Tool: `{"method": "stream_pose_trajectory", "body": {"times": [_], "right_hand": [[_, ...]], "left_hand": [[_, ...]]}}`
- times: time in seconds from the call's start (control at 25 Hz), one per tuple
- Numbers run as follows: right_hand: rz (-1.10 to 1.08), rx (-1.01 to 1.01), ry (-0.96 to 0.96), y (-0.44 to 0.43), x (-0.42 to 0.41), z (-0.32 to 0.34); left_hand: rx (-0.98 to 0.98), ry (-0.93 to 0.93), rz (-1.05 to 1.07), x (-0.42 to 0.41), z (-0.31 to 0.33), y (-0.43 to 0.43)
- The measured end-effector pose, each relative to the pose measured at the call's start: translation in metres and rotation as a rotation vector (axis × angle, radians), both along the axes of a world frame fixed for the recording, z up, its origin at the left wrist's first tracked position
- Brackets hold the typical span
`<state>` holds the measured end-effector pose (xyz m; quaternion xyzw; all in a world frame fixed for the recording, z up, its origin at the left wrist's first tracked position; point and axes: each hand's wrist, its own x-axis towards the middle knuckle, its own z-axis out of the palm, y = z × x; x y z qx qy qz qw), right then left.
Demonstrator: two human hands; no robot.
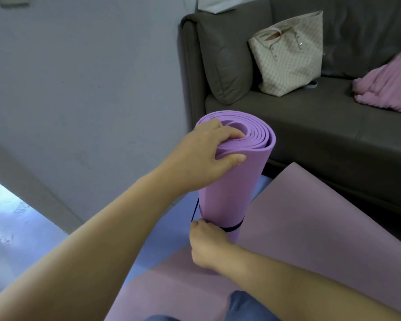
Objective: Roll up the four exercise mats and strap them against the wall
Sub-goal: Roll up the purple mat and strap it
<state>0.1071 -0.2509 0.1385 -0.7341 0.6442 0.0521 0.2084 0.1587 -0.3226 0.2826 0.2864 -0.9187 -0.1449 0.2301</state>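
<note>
A rolled purple exercise mat (236, 181) stands upright on end in the middle of the view. My left hand (208, 156) grips its top edge, fingers over the rim and thumb on the outer layer. A black strap (233, 227) circles the roll near its lower end, with a loose length hanging at the left side. My right hand (206, 244) pinches the strap at the roll's lower left. The roll stands on a flat pink mat (310, 228) spread on the floor.
A dark grey sofa (310, 126) stands behind the roll, carrying a cream checked tote bag (289, 56) and a pink blanket (389, 86). A pale wall (79, 77) fills the left. My knees in blue jeans (248, 306) show at the bottom.
</note>
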Motion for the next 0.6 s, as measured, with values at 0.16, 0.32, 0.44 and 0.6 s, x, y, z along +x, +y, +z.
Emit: {"method": "stream_pose_trajectory", "body": {"times": [0.16,0.32,0.44,0.6], "right_hand": [[-0.043,-0.031,0.134,-0.017,0.014,-0.009],[-0.151,-0.003,0.147,-0.039,0.031,-0.024],[-0.2,0.01,0.139,-0.045,0.037,-0.029],[-0.062,0.022,0.018,-0.03,0.028,-0.021]], "left_hand": [[0.01,-0.023,-0.004,-0.001,0.003,-0.002],[0.021,-0.039,-0.013,0.001,0.002,0.003],[0.011,-0.054,-0.025,0.001,0.001,0.005],[0.018,-0.022,-0.013,0.012,0.001,-0.004]]}}
